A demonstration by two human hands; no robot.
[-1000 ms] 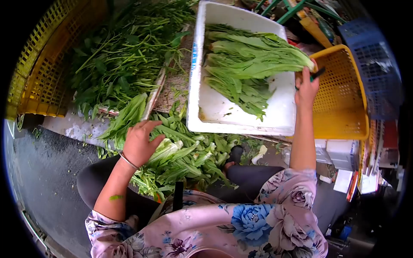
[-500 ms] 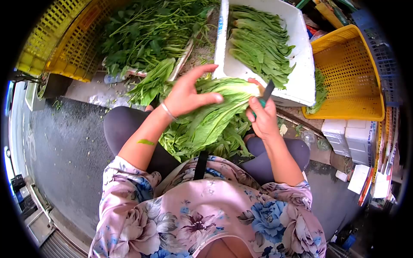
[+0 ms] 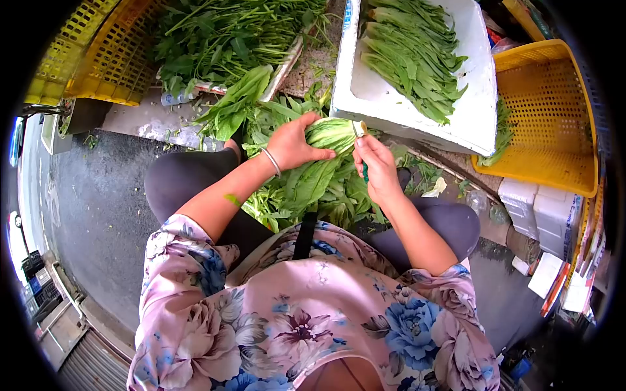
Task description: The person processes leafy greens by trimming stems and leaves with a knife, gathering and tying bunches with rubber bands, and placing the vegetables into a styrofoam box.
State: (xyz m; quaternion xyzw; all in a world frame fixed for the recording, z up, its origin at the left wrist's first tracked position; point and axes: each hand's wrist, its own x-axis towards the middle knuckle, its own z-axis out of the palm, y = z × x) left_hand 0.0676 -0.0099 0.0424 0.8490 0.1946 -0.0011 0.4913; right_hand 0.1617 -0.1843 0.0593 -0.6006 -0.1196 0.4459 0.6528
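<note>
My left hand (image 3: 295, 142) is wrapped round a head of leaf lettuce (image 3: 332, 132), its pale cut stem end pointing right. In my right hand (image 3: 378, 171) is a small knife (image 3: 365, 172) with a green handle. Its blade lies against the stem end, mostly hidden by my fingers. Below both hands, a heap of loose lettuce leaves (image 3: 319, 189) spreads between my knees. A bit of leaf sticks to my left forearm.
Ahead on the right stands a white foam box (image 3: 385, 107) with lettuce laid in rows. Long-stemmed greens (image 3: 222, 42) are piled ahead on the left. Yellow crates stand at left (image 3: 114, 58) and right (image 3: 548, 117). White foam blocks (image 3: 554, 218) sit at far right.
My left hand has closed round the lettuce near its stem end, having been spread beside the leaves. The knife blade has come down from upright to the stem end.
</note>
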